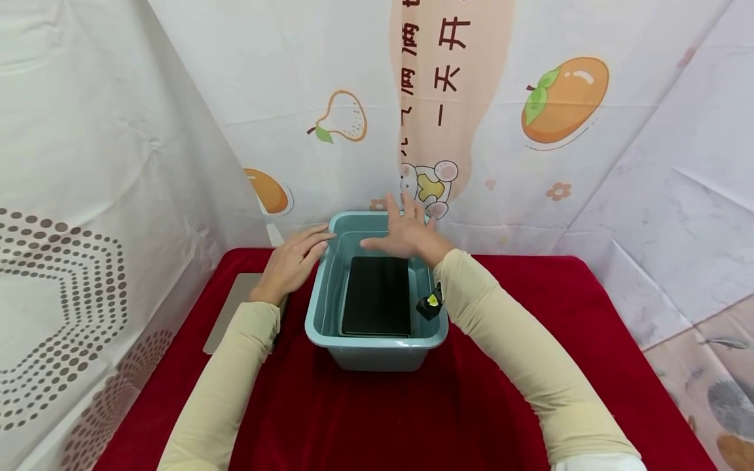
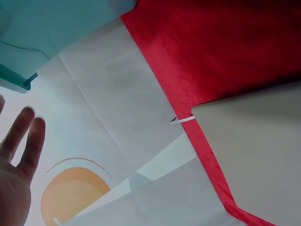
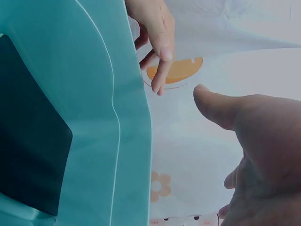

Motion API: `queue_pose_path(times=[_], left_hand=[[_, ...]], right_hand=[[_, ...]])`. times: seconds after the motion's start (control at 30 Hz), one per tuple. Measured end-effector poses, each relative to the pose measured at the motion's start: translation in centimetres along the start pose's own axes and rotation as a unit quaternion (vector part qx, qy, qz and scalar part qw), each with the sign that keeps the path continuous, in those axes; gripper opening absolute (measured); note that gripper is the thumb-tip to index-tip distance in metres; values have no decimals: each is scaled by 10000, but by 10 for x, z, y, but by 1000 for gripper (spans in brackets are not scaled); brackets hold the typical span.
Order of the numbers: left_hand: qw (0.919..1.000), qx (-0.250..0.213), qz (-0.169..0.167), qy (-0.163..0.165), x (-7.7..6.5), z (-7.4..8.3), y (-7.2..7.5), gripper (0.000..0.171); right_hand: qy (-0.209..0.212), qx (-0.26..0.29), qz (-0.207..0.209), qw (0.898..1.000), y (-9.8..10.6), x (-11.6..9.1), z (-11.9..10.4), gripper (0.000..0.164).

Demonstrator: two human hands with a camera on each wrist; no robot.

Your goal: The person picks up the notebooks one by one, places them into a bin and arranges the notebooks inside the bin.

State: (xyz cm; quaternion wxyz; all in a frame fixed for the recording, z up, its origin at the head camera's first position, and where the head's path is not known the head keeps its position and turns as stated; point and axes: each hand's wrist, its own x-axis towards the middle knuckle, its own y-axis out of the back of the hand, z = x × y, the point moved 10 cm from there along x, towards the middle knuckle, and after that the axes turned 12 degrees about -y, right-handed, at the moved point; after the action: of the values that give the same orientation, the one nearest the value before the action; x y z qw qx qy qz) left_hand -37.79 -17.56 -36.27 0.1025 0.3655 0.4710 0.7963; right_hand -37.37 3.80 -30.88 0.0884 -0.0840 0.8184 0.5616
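A light-blue plastic basin (image 1: 377,356) stands on the red cloth. Flat on its bottom lies a black rectangular thing with a smooth cover, like a notebook (image 1: 377,297). My left hand (image 1: 291,265) is beside the basin's far left rim, its fingers extended and holding nothing. Over the far end of the basin, my right hand (image 1: 403,232) is raised with fingers and thumb spread, also holding nothing. The right wrist view shows the left hand (image 3: 155,37) just outside the rim and the right hand (image 3: 263,136) apart from it.
A flat grey panel with rounded corners (image 1: 230,314) lies on the red cloth (image 1: 506,418) left of the basin, partly under my left forearm. Behind the table hangs a printed white curtain (image 1: 265,52). A small black device with a yellow mark (image 1: 430,304) is at my right wrist.
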Motion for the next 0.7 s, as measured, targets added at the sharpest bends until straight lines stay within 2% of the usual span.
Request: queue_pose_path(times=[0.17,0.3,0.47,0.7], left_hand=[[9944,862,123,-594,8,16,7,41],[9899,1207,150,-734,14,22,11,43],[9893,1398,13,-426,19,18,15,52],[9857,1642,-354,107,17,7,16,64]], right_hand=[[101,-169,-3,9998,5,-3,5,111],[115,-276,-36,9995,7,-5,14,110],[178,-349,-212,9990,7,-11,23,111],[410,-588,-547,9959,-4,-18,41,109]])
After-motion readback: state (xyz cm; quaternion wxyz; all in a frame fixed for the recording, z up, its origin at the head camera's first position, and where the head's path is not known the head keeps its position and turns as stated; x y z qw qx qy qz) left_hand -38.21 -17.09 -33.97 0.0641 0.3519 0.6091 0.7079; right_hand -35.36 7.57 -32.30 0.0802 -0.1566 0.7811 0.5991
